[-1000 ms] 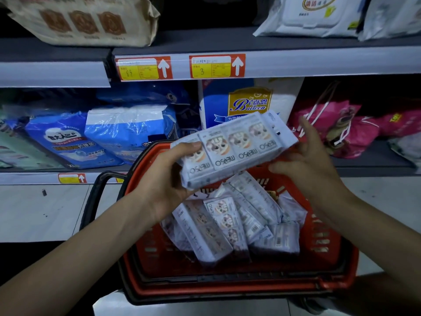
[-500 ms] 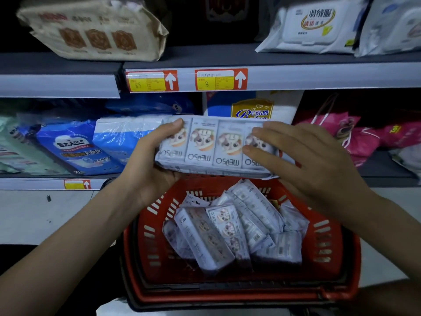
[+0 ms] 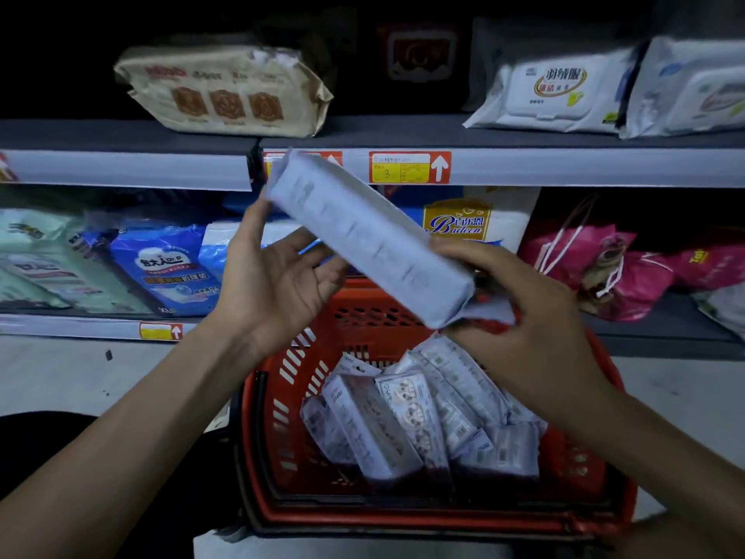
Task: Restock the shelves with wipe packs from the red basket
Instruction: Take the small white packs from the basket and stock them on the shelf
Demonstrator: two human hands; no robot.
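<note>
A long white multipack of wipes (image 3: 363, 236) hangs tilted above the red basket (image 3: 290, 381), its plain back side up and its far end high at the left. My right hand (image 3: 520, 316) grips its near lower end. My left hand (image 3: 278, 272) is spread open under the far end, thumb touching the pack's edge. Several more wipe packs (image 3: 415, 413) lie heaped in the basket below. The upper shelf (image 3: 564, 165) runs just behind the lifted pack.
On the upper shelf lie a brown paper-wrapped pack (image 3: 225, 90) at left and white lidded wipe packs (image 3: 552, 94) at right. The lower shelf holds blue pad packs (image 3: 165, 268), a Baileen pack (image 3: 459, 219) and pink bags (image 3: 604, 268). Pale floor spreads left of the basket.
The multipack has been flipped from its printed face to its plain back and tilted, far end up. My left hand has let go its grip and opened; the view has tipped upward.
</note>
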